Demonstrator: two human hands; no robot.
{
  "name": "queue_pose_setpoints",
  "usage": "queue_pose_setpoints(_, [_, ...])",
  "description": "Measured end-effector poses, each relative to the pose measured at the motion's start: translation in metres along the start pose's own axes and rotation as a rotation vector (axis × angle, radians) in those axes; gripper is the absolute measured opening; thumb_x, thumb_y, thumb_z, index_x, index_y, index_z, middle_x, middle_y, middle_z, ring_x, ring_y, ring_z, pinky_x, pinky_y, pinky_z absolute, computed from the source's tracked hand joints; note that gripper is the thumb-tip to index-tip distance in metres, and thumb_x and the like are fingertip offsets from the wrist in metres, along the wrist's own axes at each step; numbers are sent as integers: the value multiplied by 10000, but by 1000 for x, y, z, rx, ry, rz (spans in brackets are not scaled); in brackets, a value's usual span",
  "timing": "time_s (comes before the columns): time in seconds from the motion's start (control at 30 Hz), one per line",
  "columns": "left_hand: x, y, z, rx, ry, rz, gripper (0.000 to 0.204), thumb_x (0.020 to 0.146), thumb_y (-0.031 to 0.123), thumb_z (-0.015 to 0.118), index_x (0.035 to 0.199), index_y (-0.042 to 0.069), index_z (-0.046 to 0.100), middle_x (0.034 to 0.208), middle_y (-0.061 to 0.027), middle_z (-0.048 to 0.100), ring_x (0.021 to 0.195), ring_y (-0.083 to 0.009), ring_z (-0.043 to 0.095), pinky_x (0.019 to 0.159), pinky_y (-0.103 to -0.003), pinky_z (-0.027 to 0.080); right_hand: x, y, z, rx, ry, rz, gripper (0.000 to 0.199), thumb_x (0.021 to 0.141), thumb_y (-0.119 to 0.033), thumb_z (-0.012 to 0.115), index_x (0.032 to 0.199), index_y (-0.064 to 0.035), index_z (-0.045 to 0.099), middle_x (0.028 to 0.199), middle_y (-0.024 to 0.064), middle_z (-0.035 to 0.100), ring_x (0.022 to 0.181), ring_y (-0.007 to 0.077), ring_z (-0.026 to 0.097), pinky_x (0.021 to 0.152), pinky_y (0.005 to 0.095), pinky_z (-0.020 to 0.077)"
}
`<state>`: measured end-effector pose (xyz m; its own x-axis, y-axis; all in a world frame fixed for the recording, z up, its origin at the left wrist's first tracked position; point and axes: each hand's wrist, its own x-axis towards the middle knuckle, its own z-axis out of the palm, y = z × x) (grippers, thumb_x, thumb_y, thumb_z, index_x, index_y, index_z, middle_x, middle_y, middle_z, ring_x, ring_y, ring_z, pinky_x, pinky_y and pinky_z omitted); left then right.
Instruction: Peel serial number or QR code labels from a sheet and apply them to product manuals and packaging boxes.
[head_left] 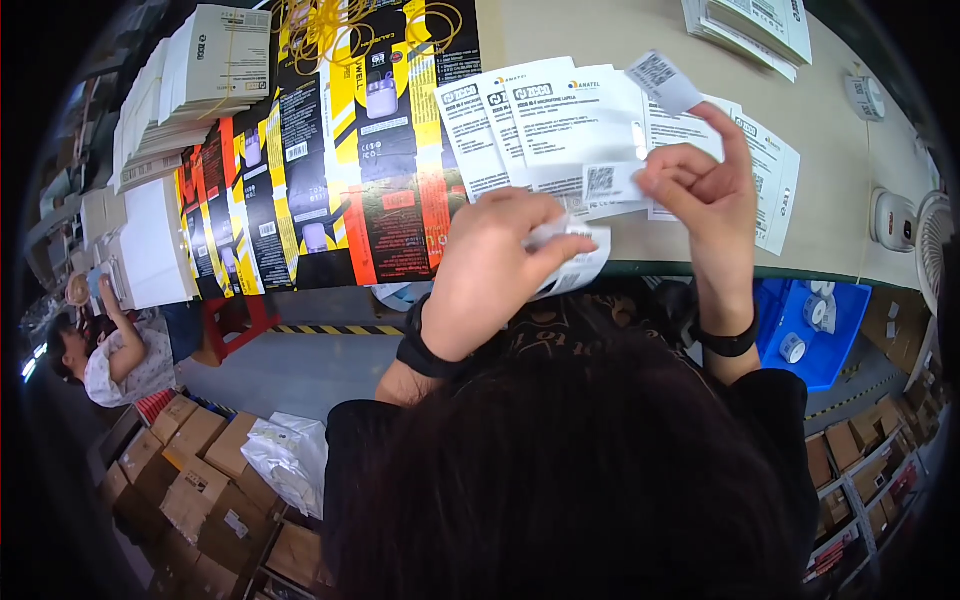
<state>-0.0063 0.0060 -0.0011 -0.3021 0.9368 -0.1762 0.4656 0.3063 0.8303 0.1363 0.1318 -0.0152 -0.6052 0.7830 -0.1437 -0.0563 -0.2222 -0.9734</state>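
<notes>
My left hand is closed around a roll of white labels at the table's near edge, and its fingers partly cover the roll. To the right, my right hand pinches a small white label with a square code between thumb and fingers. A second coded label clings to the raised index fingertip of that hand. Beneath the hands, several printed white leaflets lie fanned out and overlapping on the table.
Flat yellow, black and red printed cartons cover the table's left, with rubber bands on top. Leaflet stacks stand far left and far right. A label roll and white device sit right. Below, a blue bin holds rolls. Another person works left.
</notes>
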Motion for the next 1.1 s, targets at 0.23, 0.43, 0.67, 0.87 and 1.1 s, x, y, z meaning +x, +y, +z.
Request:
queue_pose_setpoints(0.23, [-9, -1, 13, 8, -177, 248, 160, 716, 147, 661, 681, 37, 550, 555, -77, 520, 550, -279, 535, 1004, -428, 288, 29, 1, -10, -265, -17, 43, 646, 713, 59, 629, 1276, -59, 333, 762, 70, 615, 705, 99, 600, 653, 193, 466])
queue_pose_setpoints(0.43, [-8, -10, 24, 127, -384, 223, 172, 769, 159, 583, 687, 21, 522, 554, -104, 510, 616, -281, 561, 1051, -444, 190, 34, 10, -2, -331, -35, 101, 715, 707, 78, 609, 1323, -69, 278, 767, 65, 609, 707, 92, 585, 654, 191, 451])
queue_pose_setpoints(0.67, [-9, -16, 27, 155, -386, 290, 156, 772, 154, 578, 702, 22, 532, 541, -101, 503, 622, -283, 564, 1056, -446, 168, 34, 16, 1, -384, -34, 106, 730, 706, 78, 610, 1331, -86, 271, 756, 61, 607, 698, 90, 580, 654, 194, 453])
queue_pose_setpoints(0.87, [-10, -17, 28, 165, -381, 301, 155, 776, 156, 573, 711, 22, 532, 546, -98, 507, 627, -276, 566, 1057, -445, 165, 35, 17, 2, -388, -29, 120, 732, 707, 79, 610, 1333, -93, 272, 752, 59, 604, 694, 89, 579, 658, 195, 454])
queue_pose_setpoints(1.1, [-9, -17, 27, 187, -398, 302, 156, 777, 157, 572, 715, 20, 532, 547, -94, 507, 638, -269, 567, 1056, -445, 166, 34, 17, 2, -426, -24, 115, 738, 708, 62, 625, 1334, -107, 273, 728, 35, 589, 675, 78, 567, 640, 188, 450])
